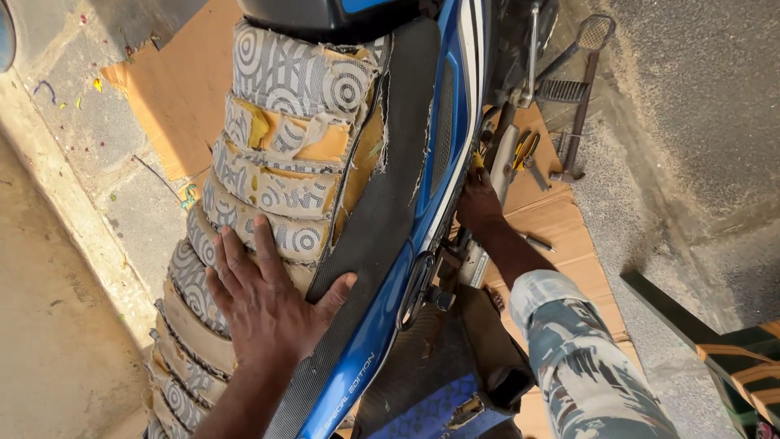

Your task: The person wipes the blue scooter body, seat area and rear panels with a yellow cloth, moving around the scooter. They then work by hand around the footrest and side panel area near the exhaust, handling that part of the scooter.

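A blue motorcycle [455, 106] runs up the middle of the head view. Its seat [301, 130] has a torn grey patterned cover with yellow foam showing through the rips. My left hand [264, 297] lies flat, fingers spread, on the seat's rear part, thumb on the black side strip. My right hand [478, 203] reaches down beside the blue side panel, under the seat edge. Its fingers are hidden against the bike, so what they hold cannot be made out. The right forearm wears a camouflage-patterned sleeve [577, 358].
Cardboard sheets [561, 219] lie on the ground under the bike, with yellow-handled pliers [526, 150] and a small tool on them. A footrest and kick lever [581, 73] stick out at upper right. A concrete kerb [73, 203] runs along the left. A dark bag [463, 374] hangs below.
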